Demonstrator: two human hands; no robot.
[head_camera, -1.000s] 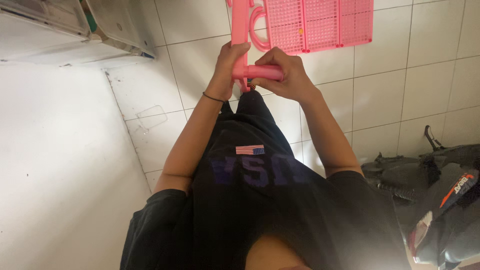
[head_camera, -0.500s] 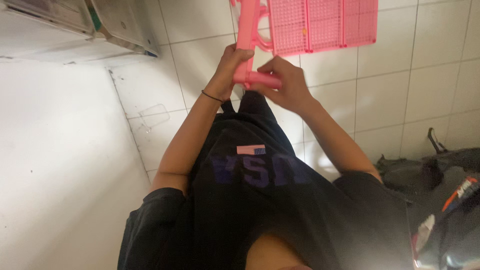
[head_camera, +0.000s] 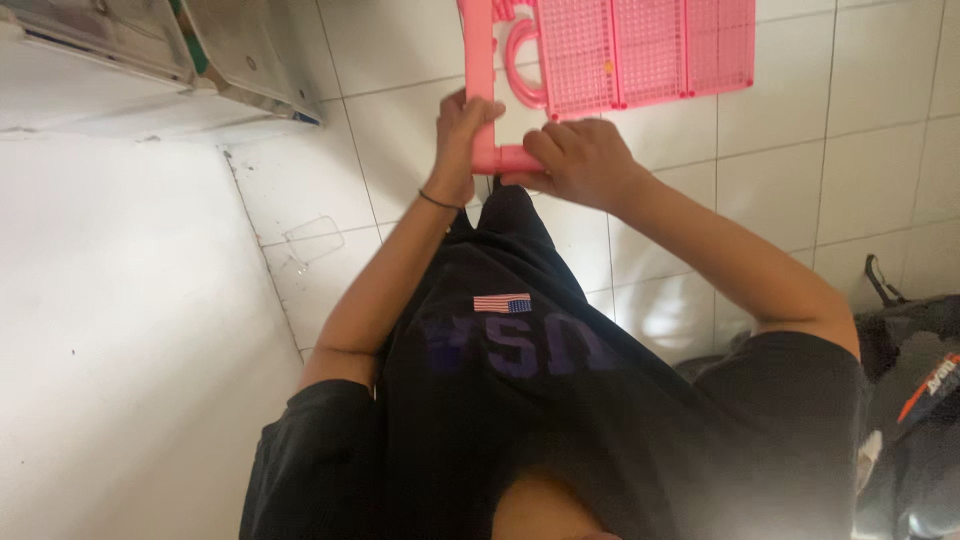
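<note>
Pink frame bar (head_camera: 480, 70) at top centre, smooth moulded plastic, slight sheen, pink grid panel (head_camera: 650, 50) beside it, perforated plastic (matt), floor tiles (head_camera: 880, 170), glazed, glossy, black shirt (head_camera: 540, 420), matt cloth.

Lighting: bright, even daylight, soft shadows only. White wall (head_camera: 110, 330) at the left overexposed, surface detail washed out. Floor tiles (head_camera: 880, 170) carry a pale sheen; a hazy glare patch sits at the bottom edge, right of centre. Black shirt (head_camera: 560, 420) underexposed, folds barely readable. Focus: fair at the top-centre; soft and smeared at the bottom edge and bottom right corner. Slight wide-angle stretch along the edges.
</note>
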